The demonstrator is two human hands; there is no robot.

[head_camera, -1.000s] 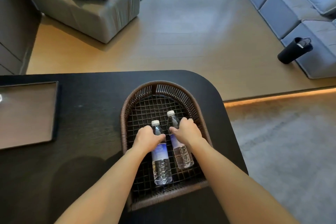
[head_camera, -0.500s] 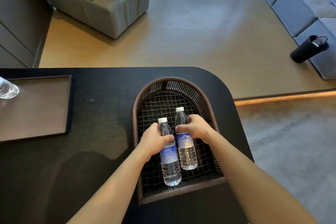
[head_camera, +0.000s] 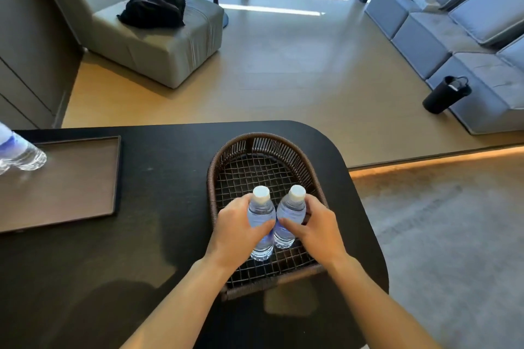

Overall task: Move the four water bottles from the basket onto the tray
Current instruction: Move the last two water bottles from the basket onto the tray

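Two clear water bottles with white caps stand nearly upright over the brown woven basket [head_camera: 218, 178] on the black table. My left hand [head_camera: 236, 231] grips the left bottle [head_camera: 261, 212] around its body. My right hand [head_camera: 314, 228] grips the right bottle [head_camera: 292, 211] the same way. The two bottles touch side by side, their bases just above the basket's mesh floor. At the far left lies the brown tray [head_camera: 73, 178], and another water bottle [head_camera: 19, 151] rests on it, cut off by the frame edge.
The black table [head_camera: 158, 235] ends in a rounded corner to the right of the basket. Beyond it are a wooden floor, a grey armchair [head_camera: 158, 45] with a black bag, a grey sofa [head_camera: 465, 37] and a black cylinder [head_camera: 445, 95] on the floor.
Both hands have tipped the two bottles from lying flat in the basket to nearly upright and raised them. The view has tilted up, showing more of the room and tray.
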